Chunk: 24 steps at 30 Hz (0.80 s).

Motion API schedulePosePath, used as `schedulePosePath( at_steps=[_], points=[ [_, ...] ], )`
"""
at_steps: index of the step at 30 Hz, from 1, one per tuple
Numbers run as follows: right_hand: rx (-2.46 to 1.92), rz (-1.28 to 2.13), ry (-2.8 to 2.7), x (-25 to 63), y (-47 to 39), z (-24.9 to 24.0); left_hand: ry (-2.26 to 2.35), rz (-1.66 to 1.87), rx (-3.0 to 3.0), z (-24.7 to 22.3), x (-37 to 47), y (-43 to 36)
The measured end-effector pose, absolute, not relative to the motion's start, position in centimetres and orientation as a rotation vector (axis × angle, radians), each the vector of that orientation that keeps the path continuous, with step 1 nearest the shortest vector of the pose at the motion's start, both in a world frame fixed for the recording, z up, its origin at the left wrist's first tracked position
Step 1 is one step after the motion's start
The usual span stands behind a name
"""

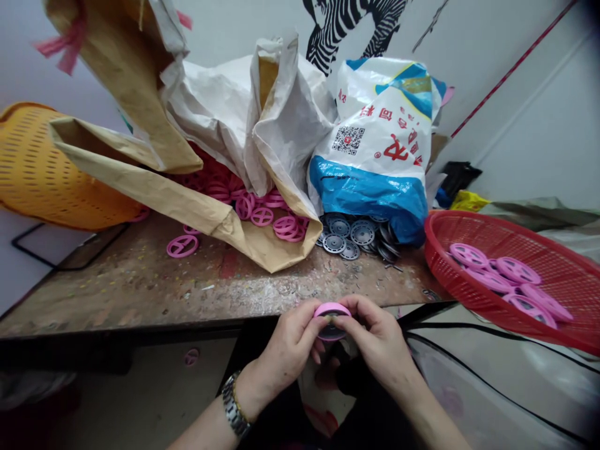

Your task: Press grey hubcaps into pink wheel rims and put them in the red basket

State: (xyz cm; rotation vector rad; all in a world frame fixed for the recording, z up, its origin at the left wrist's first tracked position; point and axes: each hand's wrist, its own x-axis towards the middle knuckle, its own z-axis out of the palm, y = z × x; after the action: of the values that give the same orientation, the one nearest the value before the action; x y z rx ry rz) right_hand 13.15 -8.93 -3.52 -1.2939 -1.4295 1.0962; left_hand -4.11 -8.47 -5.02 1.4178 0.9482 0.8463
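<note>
Between my two hands, just off the table's front edge, is a pink toy wheel (332,310) with a dark grey disc set inside its ring. My left hand (291,331) grips the wheel's left side, thumb pressed on the disc. On the other side my right hand (375,334) pinches the rim, its thumb also on the disc. The undersides of the fingers are partly hidden. Beyond lie loose grey discs (349,234) under a blue and white sack (375,144). Pink wheel rings (262,216) spill from a paper sack (272,253).
A red basket (469,219) at the right holds several pink wheels (518,270). An orange basket (51,169) leans at the left beside a black wire frame (60,265). One pink ring (182,245) lies on the worn table (140,300), another (192,357) on the floor.
</note>
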Motion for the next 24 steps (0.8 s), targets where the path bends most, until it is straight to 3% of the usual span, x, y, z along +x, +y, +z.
schedulePosePath(
  at_steps=[3,14,19,24],
  points=[
    [-1.322,1.018,-1.448,12.9,-9.4,-3.8,0.992,0.896,1.432,-5.5,-3.7,-8.8],
    [-1.239,1.216,-1.235,12.9,-9.2,-4.0,0.980,0.803,1.348,-4.3,-3.6,-8.2],
    [-1.245,1.095,-1.317,12.5,-10.0,-4.0,0.978,0.865,1.260,-4.6,-3.1,-8.9],
    [-1.335,0.980,-1.425,14.0,-9.8,-3.8,1.027,0.762,1.648,-2.6,-4.8,-8.5]
  ],
)
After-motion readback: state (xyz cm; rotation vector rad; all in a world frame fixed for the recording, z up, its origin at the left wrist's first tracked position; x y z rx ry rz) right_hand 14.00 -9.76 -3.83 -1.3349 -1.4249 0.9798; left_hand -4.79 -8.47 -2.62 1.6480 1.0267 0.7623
